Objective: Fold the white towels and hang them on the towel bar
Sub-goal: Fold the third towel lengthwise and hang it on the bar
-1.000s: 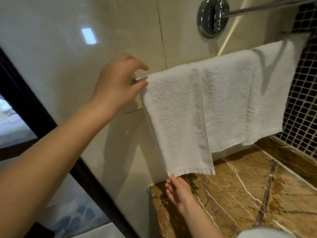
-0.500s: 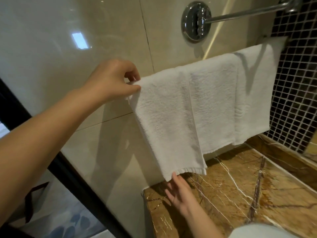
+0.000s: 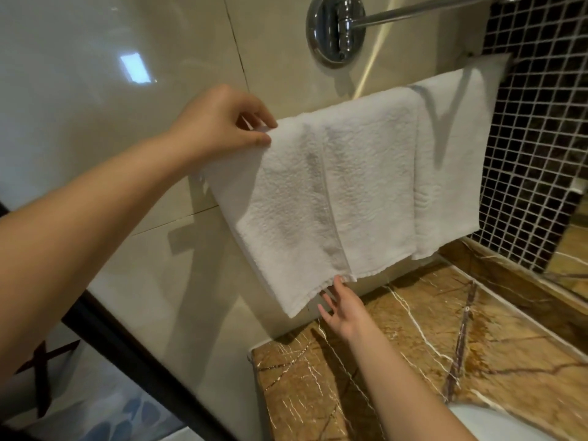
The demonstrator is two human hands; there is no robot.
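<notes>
Marble counter (image 3: 413, 361): below right hand.
Right hand (image 3: 343, 308): fingers straight, tips touching lower hem of front towel (image 3: 296, 202).
Left hand (image 3: 222, 122), up-left of right hand: thumb and fingers pinching top left corner of front towel.
Neighbouring towel (image 3: 375, 186): right of both hands, partly overlapped by front towel.
Chrome rail (image 3: 413, 11): above the towels.
</notes>
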